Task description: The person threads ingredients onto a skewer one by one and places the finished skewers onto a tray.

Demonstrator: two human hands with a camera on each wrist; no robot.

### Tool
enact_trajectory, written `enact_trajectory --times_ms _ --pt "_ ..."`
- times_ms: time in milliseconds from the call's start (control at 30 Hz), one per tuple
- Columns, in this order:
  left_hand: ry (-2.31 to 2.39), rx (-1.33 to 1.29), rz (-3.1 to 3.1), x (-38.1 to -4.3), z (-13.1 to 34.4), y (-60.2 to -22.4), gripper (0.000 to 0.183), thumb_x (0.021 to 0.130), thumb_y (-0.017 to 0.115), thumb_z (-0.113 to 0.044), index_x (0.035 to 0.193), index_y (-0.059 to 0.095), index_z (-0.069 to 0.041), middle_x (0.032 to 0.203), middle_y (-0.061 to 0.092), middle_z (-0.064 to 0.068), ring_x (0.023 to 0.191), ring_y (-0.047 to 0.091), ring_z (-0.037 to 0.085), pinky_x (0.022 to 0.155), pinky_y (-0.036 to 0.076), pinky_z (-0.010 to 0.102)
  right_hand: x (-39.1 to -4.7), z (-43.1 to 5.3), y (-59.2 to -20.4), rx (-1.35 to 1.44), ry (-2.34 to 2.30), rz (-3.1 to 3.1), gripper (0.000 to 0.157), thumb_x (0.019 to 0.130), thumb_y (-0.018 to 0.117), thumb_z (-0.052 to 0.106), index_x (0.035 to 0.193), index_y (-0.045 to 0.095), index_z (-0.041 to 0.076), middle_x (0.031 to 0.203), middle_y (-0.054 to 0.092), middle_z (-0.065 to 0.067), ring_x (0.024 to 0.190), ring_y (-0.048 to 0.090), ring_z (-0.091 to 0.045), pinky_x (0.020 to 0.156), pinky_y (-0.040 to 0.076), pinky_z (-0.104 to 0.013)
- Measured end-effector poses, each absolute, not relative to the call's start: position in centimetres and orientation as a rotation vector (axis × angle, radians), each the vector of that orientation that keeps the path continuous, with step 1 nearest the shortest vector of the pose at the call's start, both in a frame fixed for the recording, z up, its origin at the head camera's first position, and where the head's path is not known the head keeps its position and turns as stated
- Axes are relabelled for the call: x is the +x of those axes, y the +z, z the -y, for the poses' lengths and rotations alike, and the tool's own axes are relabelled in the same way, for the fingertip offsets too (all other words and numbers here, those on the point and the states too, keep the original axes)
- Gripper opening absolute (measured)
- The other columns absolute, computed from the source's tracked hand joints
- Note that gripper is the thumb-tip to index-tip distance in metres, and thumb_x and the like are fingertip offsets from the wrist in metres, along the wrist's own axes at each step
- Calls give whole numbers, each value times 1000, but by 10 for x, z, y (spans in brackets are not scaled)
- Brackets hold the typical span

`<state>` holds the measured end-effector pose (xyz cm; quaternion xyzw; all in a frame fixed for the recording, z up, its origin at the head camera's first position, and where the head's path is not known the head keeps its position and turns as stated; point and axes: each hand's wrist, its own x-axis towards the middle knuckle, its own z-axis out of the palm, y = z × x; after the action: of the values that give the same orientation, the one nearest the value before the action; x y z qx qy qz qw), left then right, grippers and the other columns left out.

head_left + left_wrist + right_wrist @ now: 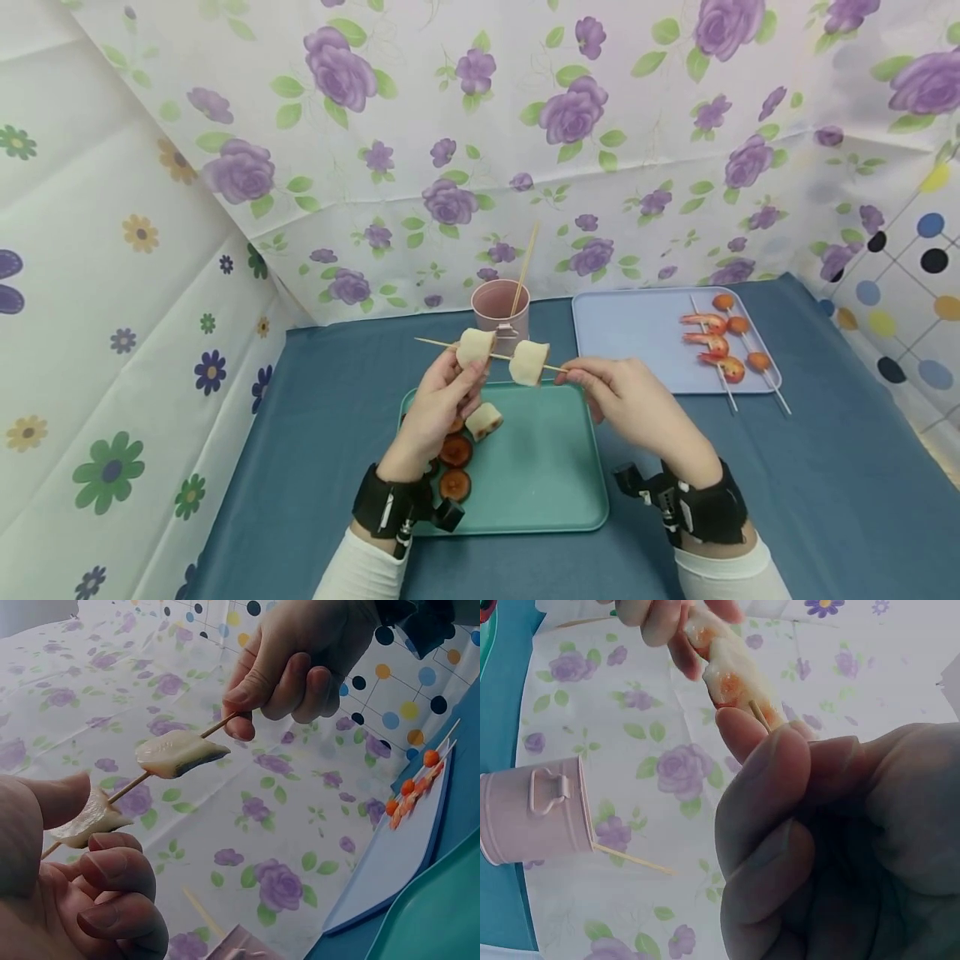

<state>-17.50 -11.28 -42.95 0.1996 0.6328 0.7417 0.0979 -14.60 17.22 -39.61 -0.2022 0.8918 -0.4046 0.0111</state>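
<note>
A thin wooden skewer (pixel 501 357) is held up above the far part of the green tray (pixel 540 467), nearly level. Two thick pale white food pieces are threaded on it, a left one (pixel 474 347) and a right one (pixel 528 363), with a gap between them. My left hand (pixel 435 400) pinches the left piece between thumb and fingers. Thumb and forefinger of my right hand (pixel 637 400) pinch the skewer's right end, beside the right piece. In the left wrist view the right piece (pixel 180 754) shows a dark underside.
Another pale piece (pixel 483 422) lies on the green tray next to several brown round slices (pixel 454 485), partly behind my left arm. Behind stands a pink bucket (pixel 491 302) with thin sticks (pixel 527 258). A lavender tray (pixel 630 342) at right bears a shrimp skewer (pixel 714 343) and an orange-ball skewer (pixel 738 325).
</note>
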Motion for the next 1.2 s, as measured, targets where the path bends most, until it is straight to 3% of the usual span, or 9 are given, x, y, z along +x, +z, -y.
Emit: enact_trajectory --times_ms 167,300,567,733,967,1200 --pt "2108 627 -1936 -176 118 -427 41 115 50 -14 152 41 1 82 47 6 55 33 22 52 32 27 -144 -177 -394 -579 -1290 -2811 34 117 49 29 122 79 13 62 55 6 55 54 -14 49 40 -33" --pt "1985 595 -2076 -178 122 -428 46 113 54 -11 156 40 0 85 52 10 54 37 18 52 33 28 -144 -180 -392 -559 -1308 -2825 34 116 50 31 122 79 12 61 55 6 55 54 -15 49 39 -33" --pt "1358 584 -2628 -185 122 -447 38 109 68 -24 144 61 -11 92 58 3 64 47 18 62 39 34 -145 -183 -391 -564 -1317 -2850 33 116 52 30 121 79 12 61 54 6 54 53 -15 50 39 -34" --pt "1061 555 -2763 -186 118 -458 37 105 73 -22 138 67 -6 100 57 13 75 46 22 70 38 40 -145 -183 -392 -564 -1325 -2853 32 116 53 27 120 79 10 60 54 6 56 55 -17 51 40 -33" --pt "769 491 -2902 -187 113 -474 39 96 84 -22 129 73 -3 113 61 15 102 56 32 86 50 47 -145 -183 -393 -569 -1334 -2855 30 115 53 25 119 78 8 61 53 6 57 56 -18 52 41 -33" --pt "600 480 -2976 -186 107 -482 40 90 90 -28 118 77 -2 108 63 15 95 54 31 82 51 45 -146 -183 -393 -595 -1342 -2856 30 115 54 24 118 79 8 60 53 7 55 55 -13 52 42 -33"
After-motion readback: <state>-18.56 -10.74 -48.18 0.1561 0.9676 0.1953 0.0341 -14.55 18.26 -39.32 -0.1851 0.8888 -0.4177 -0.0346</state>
